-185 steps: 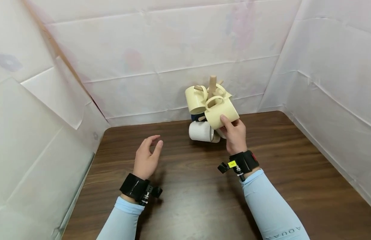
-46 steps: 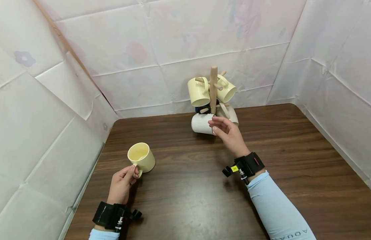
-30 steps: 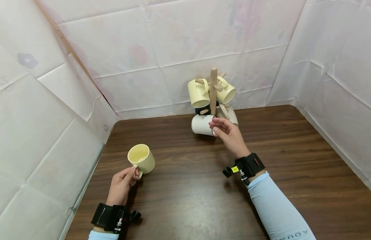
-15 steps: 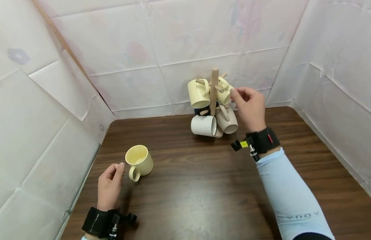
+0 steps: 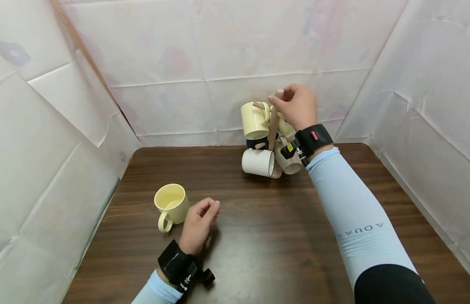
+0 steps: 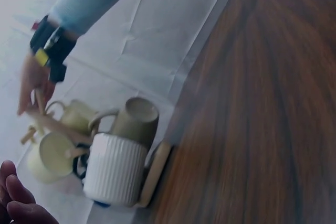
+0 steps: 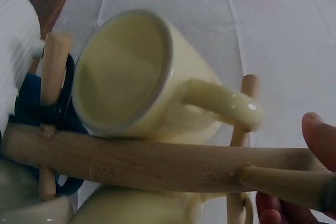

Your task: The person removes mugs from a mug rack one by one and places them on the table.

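Observation:
A wooden mug tree (image 5: 274, 122) stands at the back of the table. My right hand (image 5: 297, 105) is at the top of its post, thumb on one side and fingers on the other, gripping it. On the tree hang a pale yellow mug (image 5: 254, 122), a white ribbed mug (image 5: 258, 162), a beige mug (image 5: 292, 166), a dark blue mug (image 5: 252, 143) mostly hidden, and another yellow mug (image 7: 136, 77) partly behind my right hand in the head view. Another yellow mug (image 5: 173, 204) stands upright on the table. Just right of it, my left hand (image 5: 198, 223) is loosely curled, holding nothing.
The dark wooden table (image 5: 258, 245) is bounded by papered walls at the back (image 5: 162, 105), left (image 5: 41, 169) and right (image 5: 421, 105). The tree stands near the back wall.
The yellow mug, earlier in my right hand at the tree, now stands on the table. My left hand has released its handle and moved right. My right hand has risen to the post top.

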`<action>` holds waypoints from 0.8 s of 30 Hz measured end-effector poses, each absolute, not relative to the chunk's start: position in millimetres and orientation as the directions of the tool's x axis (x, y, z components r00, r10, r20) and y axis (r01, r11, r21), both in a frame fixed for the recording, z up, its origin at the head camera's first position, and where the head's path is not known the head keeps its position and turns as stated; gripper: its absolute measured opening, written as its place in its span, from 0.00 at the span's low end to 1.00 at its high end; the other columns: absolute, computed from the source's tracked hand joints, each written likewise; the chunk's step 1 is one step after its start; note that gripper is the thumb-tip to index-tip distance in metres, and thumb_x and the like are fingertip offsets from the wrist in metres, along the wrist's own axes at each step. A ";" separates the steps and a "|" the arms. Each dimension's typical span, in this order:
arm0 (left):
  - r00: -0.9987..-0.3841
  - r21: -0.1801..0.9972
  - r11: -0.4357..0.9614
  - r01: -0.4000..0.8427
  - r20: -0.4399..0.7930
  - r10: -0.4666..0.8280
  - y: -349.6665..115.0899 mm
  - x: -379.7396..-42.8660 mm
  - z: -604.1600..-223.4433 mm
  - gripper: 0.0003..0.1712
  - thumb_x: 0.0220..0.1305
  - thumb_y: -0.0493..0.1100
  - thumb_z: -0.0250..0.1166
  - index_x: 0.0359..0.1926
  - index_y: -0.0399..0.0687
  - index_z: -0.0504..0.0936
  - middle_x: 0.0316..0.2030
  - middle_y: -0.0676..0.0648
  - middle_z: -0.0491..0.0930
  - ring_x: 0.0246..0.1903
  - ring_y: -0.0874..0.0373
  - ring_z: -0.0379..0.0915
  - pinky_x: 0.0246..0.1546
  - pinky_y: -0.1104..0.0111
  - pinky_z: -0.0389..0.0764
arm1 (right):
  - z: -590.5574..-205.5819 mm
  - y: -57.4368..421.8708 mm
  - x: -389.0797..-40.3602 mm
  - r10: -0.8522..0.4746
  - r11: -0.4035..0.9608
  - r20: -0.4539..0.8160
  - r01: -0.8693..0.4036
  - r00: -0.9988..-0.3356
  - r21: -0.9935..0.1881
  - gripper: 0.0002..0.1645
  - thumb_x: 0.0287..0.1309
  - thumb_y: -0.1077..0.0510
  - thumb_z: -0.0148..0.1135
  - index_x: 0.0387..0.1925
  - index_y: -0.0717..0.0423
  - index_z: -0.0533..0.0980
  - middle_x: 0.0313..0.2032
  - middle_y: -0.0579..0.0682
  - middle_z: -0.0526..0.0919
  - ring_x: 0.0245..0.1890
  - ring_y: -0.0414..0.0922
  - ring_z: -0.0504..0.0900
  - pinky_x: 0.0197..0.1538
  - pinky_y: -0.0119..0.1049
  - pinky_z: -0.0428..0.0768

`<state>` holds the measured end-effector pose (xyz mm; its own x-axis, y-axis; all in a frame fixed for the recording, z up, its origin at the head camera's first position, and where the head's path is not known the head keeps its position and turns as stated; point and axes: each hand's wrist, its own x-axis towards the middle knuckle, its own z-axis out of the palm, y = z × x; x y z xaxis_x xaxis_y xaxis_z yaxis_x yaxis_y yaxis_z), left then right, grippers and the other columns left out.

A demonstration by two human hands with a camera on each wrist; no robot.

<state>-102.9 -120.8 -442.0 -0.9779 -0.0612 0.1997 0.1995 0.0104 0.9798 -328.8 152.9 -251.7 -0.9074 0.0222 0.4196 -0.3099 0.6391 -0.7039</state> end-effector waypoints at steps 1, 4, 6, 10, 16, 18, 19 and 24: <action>-0.979 0.980 0.021 0.200 0.200 -0.039 -117.3 -102.1 -443.5 0.18 0.83 0.38 0.62 0.33 0.29 0.78 0.24 0.51 0.72 0.22 0.57 0.66 0.26 0.70 0.70 | -252.5 152.6 -329.5 0.026 0.644 0.430 -0.314 -0.902 -0.698 0.25 0.71 0.42 0.75 0.56 0.58 0.86 0.50 0.56 0.90 0.51 0.50 0.87 0.54 0.42 0.82; -0.982 0.981 0.050 0.187 0.187 0.005 -110.7 -98.6 -448.8 0.19 0.83 0.39 0.62 0.34 0.28 0.78 0.25 0.48 0.74 0.23 0.49 0.68 0.26 0.69 0.71 | -254.8 153.4 -329.6 0.033 0.634 0.448 -0.327 -0.894 -0.701 0.22 0.72 0.46 0.75 0.55 0.59 0.87 0.48 0.57 0.90 0.49 0.50 0.86 0.54 0.42 0.82; -0.986 0.984 0.059 0.168 0.167 0.024 -108.2 -95.5 -451.2 0.19 0.84 0.40 0.62 0.35 0.27 0.79 0.26 0.48 0.74 0.23 0.46 0.68 0.26 0.69 0.71 | -255.6 154.7 -328.7 0.028 0.624 0.451 -0.337 -0.892 -0.705 0.21 0.73 0.47 0.75 0.55 0.59 0.87 0.48 0.57 0.90 0.48 0.50 0.86 0.52 0.41 0.82; -0.991 0.990 0.050 0.131 0.129 0.034 -104.7 -92.3 -454.7 0.19 0.84 0.41 0.62 0.36 0.29 0.80 0.26 0.47 0.74 0.23 0.46 0.68 0.24 0.71 0.69 | -254.1 158.2 -327.1 -0.004 0.632 0.483 -0.376 -0.876 -0.678 0.19 0.74 0.48 0.73 0.52 0.59 0.90 0.44 0.57 0.91 0.44 0.48 0.86 0.47 0.36 0.80; -0.988 0.989 0.036 0.141 0.138 0.074 -98.9 -92.8 -454.4 0.20 0.85 0.43 0.62 0.37 0.28 0.80 0.28 0.43 0.75 0.24 0.51 0.68 0.23 0.66 0.71 | -248.6 165.1 -325.5 -0.036 0.658 0.549 -0.433 -0.835 -0.616 0.15 0.74 0.50 0.72 0.41 0.58 0.92 0.36 0.56 0.92 0.36 0.43 0.84 0.42 0.32 0.77; -0.986 0.989 0.037 0.145 0.142 0.086 -98.1 -92.9 -454.3 0.20 0.85 0.43 0.62 0.38 0.27 0.80 0.28 0.44 0.75 0.24 0.54 0.68 0.24 0.66 0.71 | -247.9 167.0 -325.3 -0.037 0.648 0.551 -0.440 -0.834 -0.622 0.15 0.74 0.51 0.72 0.41 0.59 0.92 0.36 0.57 0.92 0.36 0.42 0.84 0.42 0.31 0.77; -0.986 0.989 0.038 0.145 0.141 0.089 -98.0 -92.9 -454.3 0.20 0.85 0.42 0.62 0.38 0.27 0.80 0.28 0.44 0.75 0.24 0.54 0.68 0.24 0.66 0.72 | -247.6 167.7 -325.1 -0.040 0.643 0.550 -0.443 -0.834 -0.625 0.14 0.74 0.51 0.72 0.42 0.59 0.92 0.36 0.57 0.92 0.36 0.42 0.85 0.42 0.30 0.78; -0.987 0.992 0.026 0.121 0.118 0.105 -98.6 -91.6 -455.9 0.21 0.85 0.42 0.61 0.38 0.24 0.79 0.29 0.44 0.75 0.24 0.55 0.68 0.24 0.67 0.72 | -247.6 171.7 -324.4 -0.056 0.635 0.533 -0.442 -0.844 -0.634 0.14 0.74 0.53 0.72 0.48 0.59 0.92 0.41 0.58 0.93 0.39 0.44 0.87 0.43 0.29 0.80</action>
<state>-91.6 -98.6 -455.9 -0.9874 0.1054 0.1180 0.1214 0.0265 0.9923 -324.4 171.7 -247.6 -0.8445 -0.0556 0.5327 -0.4418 0.6347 -0.6341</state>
